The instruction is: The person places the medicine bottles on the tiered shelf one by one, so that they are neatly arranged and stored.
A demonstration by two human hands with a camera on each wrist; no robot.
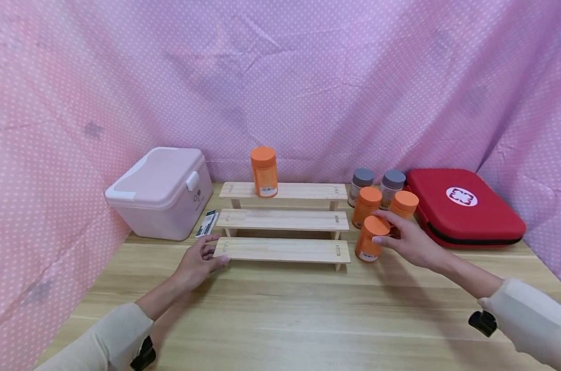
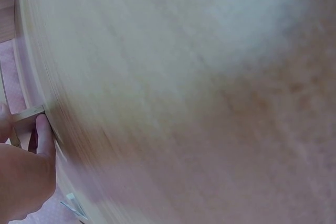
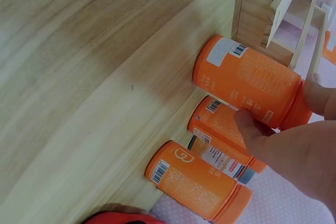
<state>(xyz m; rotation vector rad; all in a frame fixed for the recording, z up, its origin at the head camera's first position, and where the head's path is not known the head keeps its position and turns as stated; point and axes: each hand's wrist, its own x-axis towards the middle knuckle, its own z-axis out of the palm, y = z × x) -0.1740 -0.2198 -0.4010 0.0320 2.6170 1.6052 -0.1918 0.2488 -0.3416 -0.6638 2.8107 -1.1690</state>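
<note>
The orange cylindrical plastic bottle (image 1: 366,245) is just right of the pale three-tiered wooden rack (image 1: 282,220), foremost in its cluster; I cannot tell whether its base touches the wood-grained table (image 1: 285,319). I see the right hand (image 1: 412,245) pinch it near the cap, probably because similar orange bottles (image 1: 366,206) crowd behind, while the left hand (image 1: 198,265) grips the rack's lowest left end, seemingly to steady it

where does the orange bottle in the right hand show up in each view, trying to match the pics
Head: the orange bottle is right of centre, held by the right hand.
Left wrist: not in it.
Right wrist: right of centre, a little above the middle, lid end toward the right edge.
Shared landmark: the wooden rack, central in head, at the left edge in left wrist, top right in right wrist.
</note>
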